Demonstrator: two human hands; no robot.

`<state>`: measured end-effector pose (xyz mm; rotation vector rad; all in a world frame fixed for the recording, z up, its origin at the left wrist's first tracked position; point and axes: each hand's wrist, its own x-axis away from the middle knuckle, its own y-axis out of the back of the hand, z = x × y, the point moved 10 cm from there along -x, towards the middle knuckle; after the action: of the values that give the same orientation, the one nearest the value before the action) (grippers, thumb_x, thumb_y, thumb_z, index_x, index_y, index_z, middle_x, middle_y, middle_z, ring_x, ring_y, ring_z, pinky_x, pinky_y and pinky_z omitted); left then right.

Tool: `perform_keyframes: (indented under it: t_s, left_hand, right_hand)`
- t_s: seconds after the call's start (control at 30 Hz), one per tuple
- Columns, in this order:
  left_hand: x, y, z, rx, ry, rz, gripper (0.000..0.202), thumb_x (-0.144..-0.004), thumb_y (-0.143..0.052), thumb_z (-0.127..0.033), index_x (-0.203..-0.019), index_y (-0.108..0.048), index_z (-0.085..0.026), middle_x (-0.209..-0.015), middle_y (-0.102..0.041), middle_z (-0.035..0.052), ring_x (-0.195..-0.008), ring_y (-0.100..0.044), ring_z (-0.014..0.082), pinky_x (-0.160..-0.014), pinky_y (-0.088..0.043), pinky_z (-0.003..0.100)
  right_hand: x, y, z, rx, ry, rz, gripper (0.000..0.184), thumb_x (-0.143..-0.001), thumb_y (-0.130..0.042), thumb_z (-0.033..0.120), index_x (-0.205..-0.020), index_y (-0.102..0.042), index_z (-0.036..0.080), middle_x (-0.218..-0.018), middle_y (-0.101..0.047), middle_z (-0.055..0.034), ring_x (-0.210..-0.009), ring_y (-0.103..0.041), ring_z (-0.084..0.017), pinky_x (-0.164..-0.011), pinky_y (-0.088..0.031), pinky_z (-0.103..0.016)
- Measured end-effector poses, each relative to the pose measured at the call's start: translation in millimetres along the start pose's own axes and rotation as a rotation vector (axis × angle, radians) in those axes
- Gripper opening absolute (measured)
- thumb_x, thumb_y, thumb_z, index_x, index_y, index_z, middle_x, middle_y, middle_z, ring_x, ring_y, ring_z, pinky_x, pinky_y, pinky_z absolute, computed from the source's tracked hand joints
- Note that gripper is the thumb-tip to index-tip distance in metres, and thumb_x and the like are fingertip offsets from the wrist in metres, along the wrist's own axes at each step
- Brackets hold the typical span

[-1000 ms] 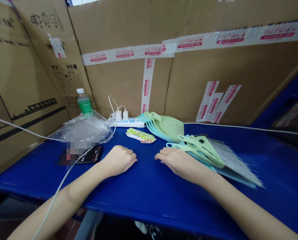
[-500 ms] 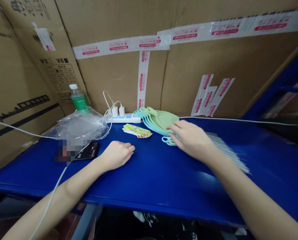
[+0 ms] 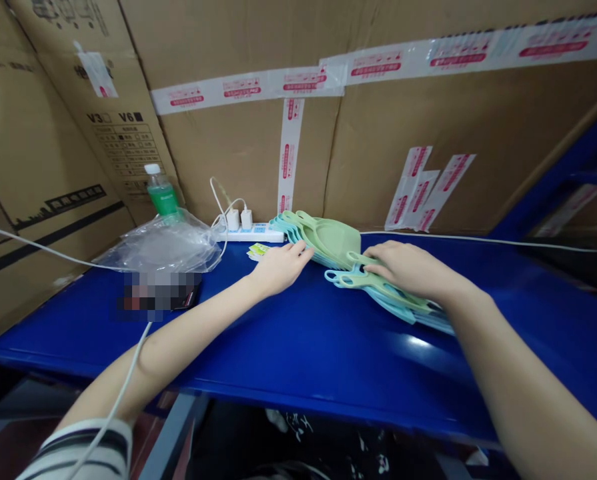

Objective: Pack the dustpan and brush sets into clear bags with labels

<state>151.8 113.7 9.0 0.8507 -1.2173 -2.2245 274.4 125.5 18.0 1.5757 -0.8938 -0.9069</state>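
Observation:
My right hand [image 3: 403, 267] is closed on a light green piece with a looped handle [image 3: 361, 259], its thumb and fingers near the handle. Light blue pieces with looped handles [image 3: 393, 307] lie beneath it, partly covered; their exact kind is unclear. At the back of the table, a stack of small dustpans [image 3: 335, 240] has light green on top and light blue below. My left hand [image 3: 281, 268] reaches to the near left edge of that stack with its fingers partly stretched out and holding nothing; whether they touch it is unclear.
On the blue table [image 3: 278, 347], printed packets [image 3: 257, 251] lie partly behind my left hand. Behind stand a white power strip [image 3: 255, 233] with chargers, clear plastic bags [image 3: 168, 243] and a green-labelled bottle [image 3: 162, 192]. A white cable [image 3: 138, 353] crosses my left forearm.
My left hand has moved right and away from me, to the dustpan stack. My right hand has moved slightly right, now with the light green looped-handle piece over the light blue ones.

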Motion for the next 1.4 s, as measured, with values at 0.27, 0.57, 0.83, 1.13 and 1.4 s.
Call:
perform_keyframes:
  t_s: [0.27, 0.57, 0.83, 1.13, 1.4]
  left_hand:
    - [-58, -8.3, -21, 0.141, -0.077, 0.125, 0.028, -0.090, -0.042, -0.004, -0.104, -0.066, -0.011, -0.101, -0.066, 0.0131, -0.097, -0.063, 0.0224, -0.073, -0.051, 0.030]
    - [-71, -7.2, -16, 0.207, -0.088, 0.127, 0.022, -0.087, -0.049, -0.007, -0.085, -0.071, -0.013, -0.081, -0.066, 0.0088, -0.077, -0.065, 0.0199, -0.062, -0.045, 0.028]
    - [-71, 1.2, -7, 0.207, -0.065, 0.081, 0.021, -0.083, -0.051, -0.004, -0.082, -0.070, -0.012, -0.080, -0.064, 0.0077, -0.075, -0.063, 0.0192, -0.060, -0.042, 0.028]
    - [-35, 21.7, 11, 0.117, 0.028, -0.006, 0.025, -0.086, -0.044, -0.003, -0.091, -0.066, -0.012, -0.081, -0.058, 0.0081, -0.084, -0.060, 0.0210, -0.065, -0.044, 0.030]
    - [51, 33.3, 3, 0.022, -0.012, -0.015, 0.023, -0.090, -0.040, -0.009, -0.092, -0.063, -0.015, -0.077, -0.054, 0.0043, -0.071, -0.058, 0.0166, -0.054, -0.043, 0.025]
  right_hand:
    - [6, 23, 12, 0.078, 0.110, -0.191, 0.020, -0.089, -0.048, 0.023, -0.091, -0.066, 0.016, -0.092, -0.071, -0.0133, -0.087, -0.063, -0.027, -0.071, -0.042, -0.035]
    - [10, 12, 43, -0.089, 0.232, -0.058, 0.023, -0.086, -0.058, 0.029, -0.102, -0.071, 0.020, -0.087, -0.067, -0.0111, -0.088, -0.054, -0.027, -0.073, -0.034, -0.036]
    - [10, 7, 50, -0.117, 0.256, 0.020, 0.021, -0.085, -0.063, 0.034, -0.097, -0.073, 0.021, -0.075, -0.062, -0.0080, -0.080, -0.052, -0.026, -0.069, -0.034, -0.035]
    - [22, 25, 54, -0.165, 0.327, -0.119, 0.023, -0.083, -0.065, 0.040, -0.098, -0.073, 0.025, -0.075, -0.062, -0.0069, -0.079, -0.053, -0.027, -0.070, -0.038, -0.038]
    - [19, 3, 66, -0.054, 0.325, -0.072, 0.013, -0.069, -0.079, 0.025, -0.081, -0.074, 0.022, -0.072, -0.061, -0.0071, -0.080, -0.052, -0.027, -0.065, -0.034, -0.036]
